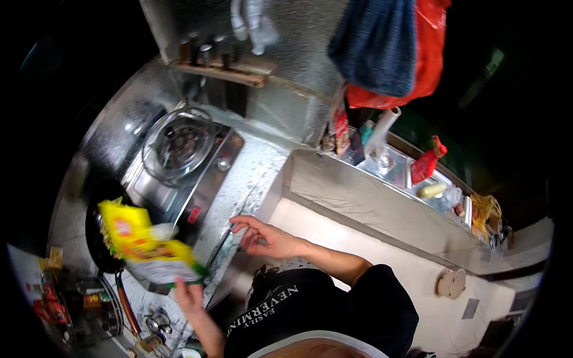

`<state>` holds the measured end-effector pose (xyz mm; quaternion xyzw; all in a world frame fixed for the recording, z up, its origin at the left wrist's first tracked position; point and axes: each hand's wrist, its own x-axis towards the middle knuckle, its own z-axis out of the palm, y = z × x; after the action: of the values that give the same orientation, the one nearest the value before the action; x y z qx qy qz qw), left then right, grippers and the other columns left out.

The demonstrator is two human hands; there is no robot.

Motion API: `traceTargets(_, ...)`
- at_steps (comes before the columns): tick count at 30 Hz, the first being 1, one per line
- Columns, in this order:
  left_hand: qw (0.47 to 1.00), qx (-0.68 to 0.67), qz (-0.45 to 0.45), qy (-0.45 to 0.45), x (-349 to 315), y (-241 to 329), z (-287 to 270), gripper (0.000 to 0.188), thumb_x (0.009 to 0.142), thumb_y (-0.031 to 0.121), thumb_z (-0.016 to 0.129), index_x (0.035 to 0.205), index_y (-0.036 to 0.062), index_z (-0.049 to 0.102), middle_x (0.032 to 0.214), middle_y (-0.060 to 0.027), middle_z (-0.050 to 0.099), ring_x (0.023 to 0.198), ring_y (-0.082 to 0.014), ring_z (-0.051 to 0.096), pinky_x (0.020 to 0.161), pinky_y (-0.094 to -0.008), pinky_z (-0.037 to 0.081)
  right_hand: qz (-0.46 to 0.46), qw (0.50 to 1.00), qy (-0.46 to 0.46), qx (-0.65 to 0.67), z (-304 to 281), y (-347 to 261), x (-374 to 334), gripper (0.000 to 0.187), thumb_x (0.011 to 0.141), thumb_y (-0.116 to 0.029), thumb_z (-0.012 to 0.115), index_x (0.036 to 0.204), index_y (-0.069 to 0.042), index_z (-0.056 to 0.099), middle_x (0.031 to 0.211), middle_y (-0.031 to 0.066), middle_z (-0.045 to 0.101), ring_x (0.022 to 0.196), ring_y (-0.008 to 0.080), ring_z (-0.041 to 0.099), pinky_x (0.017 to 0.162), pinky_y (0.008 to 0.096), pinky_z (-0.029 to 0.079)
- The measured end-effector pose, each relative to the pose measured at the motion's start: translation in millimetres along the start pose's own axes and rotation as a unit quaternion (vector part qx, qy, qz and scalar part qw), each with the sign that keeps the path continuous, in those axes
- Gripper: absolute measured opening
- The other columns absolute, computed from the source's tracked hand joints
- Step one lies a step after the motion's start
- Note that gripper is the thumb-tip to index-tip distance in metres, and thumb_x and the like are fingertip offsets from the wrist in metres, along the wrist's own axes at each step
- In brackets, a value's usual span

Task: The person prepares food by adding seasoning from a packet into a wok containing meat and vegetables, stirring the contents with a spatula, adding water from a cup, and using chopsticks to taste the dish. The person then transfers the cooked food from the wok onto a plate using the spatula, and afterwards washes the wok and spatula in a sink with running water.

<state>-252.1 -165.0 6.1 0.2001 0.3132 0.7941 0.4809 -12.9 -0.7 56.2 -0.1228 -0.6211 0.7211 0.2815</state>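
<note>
My left hand (190, 296) is closed on the lower end of a yellow seasoning bag (154, 246) with a white and green end. The bag is tilted over the right side of a dark wok (95, 209) and hides much of it. Some yellow-green food (107, 240) shows in the wok at the bag's edge. The wok's brown handle (128, 303) points toward me. My right hand (264, 237) hangs beside the counter edge with its fingers apart and slightly bent, holding nothing.
A round glass lid (179, 145) rests on the far burner of the gas stove (185, 206). Bottles stand on a wall shelf (218, 73). At the right, a ledge holds a red bottle (424, 166) and bags. A small round stool (451, 284) stands on the floor.
</note>
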Motion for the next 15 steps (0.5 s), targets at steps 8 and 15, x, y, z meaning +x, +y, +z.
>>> traceTargets(8, 0.881, 0.052, -0.437, -0.174, 11.6, -223.4, 144.1, 0.042, 0.085, 0.007, 0.048, 0.123, 0.0081, 0.032, 0.118, -0.0093, 0.045, 0.104, -0.0211, 0.049, 0.085, -0.0363, 0.043, 0.046, 0.926, 0.347, -0.142, -103.6, -25.5, -136.2, 0.026, 0.081, -0.014, 0.057, 0.103, -0.002, 0.051, 0.082, 0.0041, 0.056, 0.073, 0.0108, 0.053, 0.063, 0.0256, 0.045)
traceTargets(15, 0.861, 0.237, -0.406, -0.195, 0.3, -288.2, 159.1, 0.029, 0.083, 0.020, 0.055, 0.108, 0.0071, 0.049, 0.100, -0.0045, 0.053, 0.090, -0.0137, 0.054, 0.076, -0.0267, 0.046, -0.009, 0.681, 0.647, -0.343, -282.4, -7.8, -262.0, 0.044, 0.085, -0.020, 0.053, 0.118, 0.004, 0.037, 0.115, 0.0133, 0.047, 0.104, 0.0236, 0.046, 0.091, 0.0323, 0.033)
